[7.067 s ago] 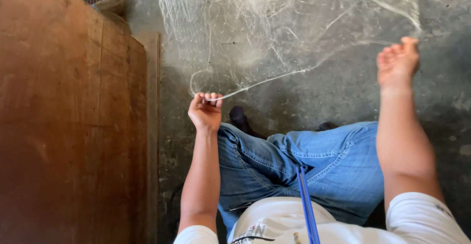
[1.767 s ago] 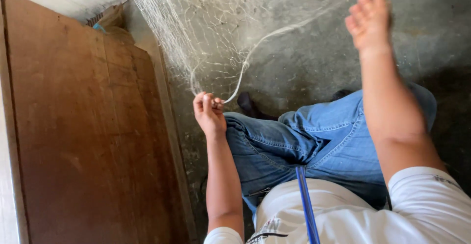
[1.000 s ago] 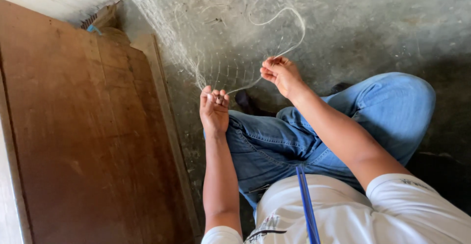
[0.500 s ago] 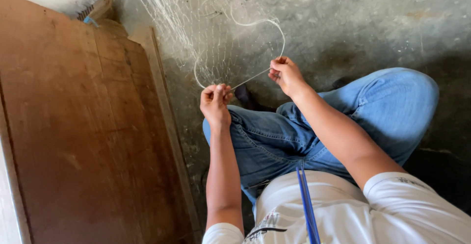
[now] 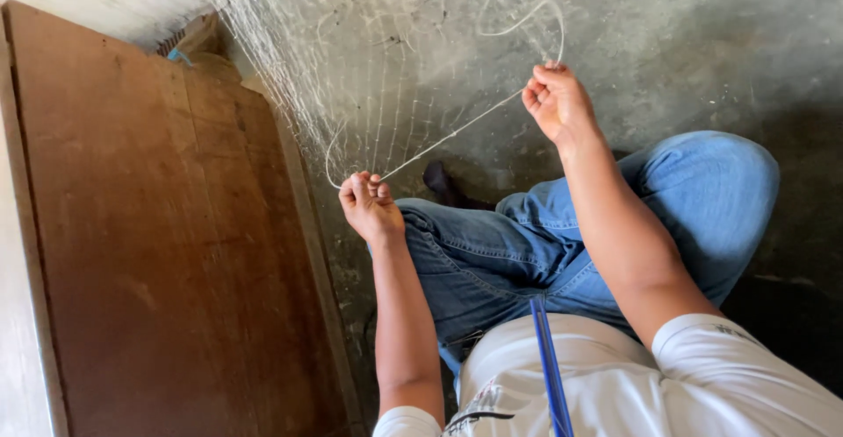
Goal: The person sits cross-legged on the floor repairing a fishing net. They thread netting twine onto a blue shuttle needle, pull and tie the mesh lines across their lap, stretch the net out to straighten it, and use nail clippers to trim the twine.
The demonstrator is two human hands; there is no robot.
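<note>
A fine pale fishing net (image 5: 369,77) hangs stretched in front of me over the grey concrete floor. My left hand (image 5: 369,204) pinches the net's lower edge near my knee, fingers closed on it. My right hand (image 5: 558,103) is raised higher and to the right, gripping a white cord (image 5: 457,130) that runs taut down to the left hand. Above the right hand the cord curls in a loose loop (image 5: 536,11). I sit cross-legged in blue jeans (image 5: 527,244) and a white shirt.
A large brown wooden board (image 5: 149,244) lies along the left side. Behind the net's top left corner sits a bit of tan and blue material (image 5: 189,46). A blue strap (image 5: 549,358) hangs down my shirt. Rough concrete (image 5: 702,42) spreads to the right.
My right hand has risen and moved right, drawing the cord tight between both hands. The left hand has stayed near the knee, holding the net's edge.
</note>
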